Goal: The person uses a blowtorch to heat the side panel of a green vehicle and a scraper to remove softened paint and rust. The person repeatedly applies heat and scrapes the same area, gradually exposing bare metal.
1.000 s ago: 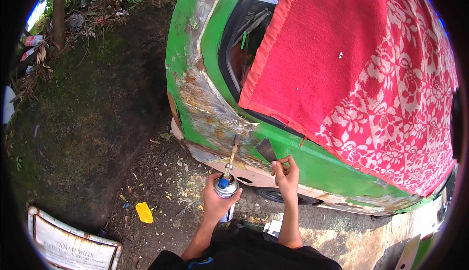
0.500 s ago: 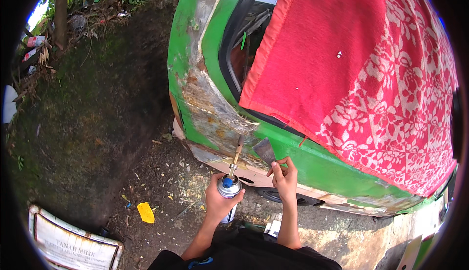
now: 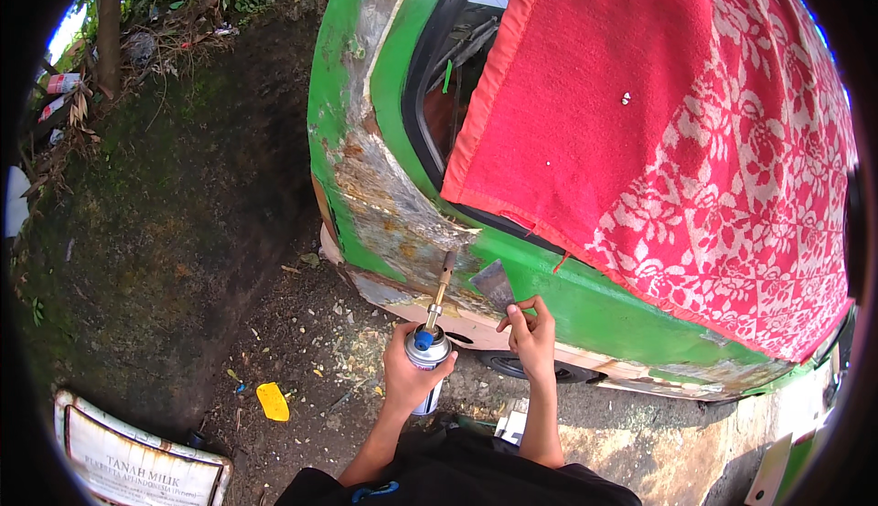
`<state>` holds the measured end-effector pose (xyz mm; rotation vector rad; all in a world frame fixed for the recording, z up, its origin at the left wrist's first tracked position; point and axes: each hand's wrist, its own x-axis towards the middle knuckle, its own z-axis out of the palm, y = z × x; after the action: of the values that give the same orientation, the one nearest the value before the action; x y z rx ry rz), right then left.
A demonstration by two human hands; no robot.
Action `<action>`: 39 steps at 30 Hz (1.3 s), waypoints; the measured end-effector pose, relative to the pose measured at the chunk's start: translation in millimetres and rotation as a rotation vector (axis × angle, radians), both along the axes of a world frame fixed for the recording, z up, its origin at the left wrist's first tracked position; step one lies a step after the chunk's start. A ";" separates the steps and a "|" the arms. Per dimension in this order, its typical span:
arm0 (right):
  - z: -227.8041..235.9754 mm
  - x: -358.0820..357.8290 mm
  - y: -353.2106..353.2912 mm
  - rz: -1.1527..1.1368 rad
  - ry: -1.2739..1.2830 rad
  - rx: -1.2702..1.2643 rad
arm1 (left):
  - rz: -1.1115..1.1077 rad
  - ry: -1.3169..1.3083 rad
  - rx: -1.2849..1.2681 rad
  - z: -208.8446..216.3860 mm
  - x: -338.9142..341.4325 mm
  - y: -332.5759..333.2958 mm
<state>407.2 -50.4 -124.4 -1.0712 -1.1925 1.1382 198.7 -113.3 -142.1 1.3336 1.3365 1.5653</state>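
Note:
My left hand is wrapped round the can of a blowtorch, which has a blue knob and a brass-coloured tube. The torch nozzle points up toward the car's bodywork; I cannot make out a flame. Between the fingers and thumb of my right hand is a scraper with a flat, grey, wide blade. Its blade lies over the green paint, and whether it touches cannot be told. Around the nozzle, the green car has a stripped patch of bare, rust-brown and grey metal.
A red towel with pale flowers hangs over the car's window and roof. Paint flakes and a yellow scrap lie on the dirt. A white framed sign stands at lower left. A tree trunk rises at the far left.
The whole scene has shifted slightly left in view. Both hands keep their grips, with the torch and scraper in nearly the same place against the car.

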 end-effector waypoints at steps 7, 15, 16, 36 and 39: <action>1.6 -2.2 0.6 -0.002 -0.008 0.028 | 0.019 0.109 0.035 8.6 -3.0 -0.7; 15.2 -0.8 7.2 -0.042 -0.086 0.071 | 0.032 0.057 0.034 1.1 -6.0 -3.3; 18.8 0.8 11.5 -0.054 -0.092 0.097 | 0.071 0.037 0.036 3.1 -7.8 -4.6; 67.6 -15.3 40.9 -0.233 -0.540 0.416 | 0.451 -0.180 0.116 13.2 -47.4 -9.4; 63.1 -10.5 43.2 -0.248 -0.571 0.480 | 0.421 -0.207 0.087 9.0 -44.2 -9.0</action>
<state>396.7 -7.2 -61.4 -1.1529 -1.6156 0.3183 154.5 -122.3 -133.1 0.9426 1.4959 2.0011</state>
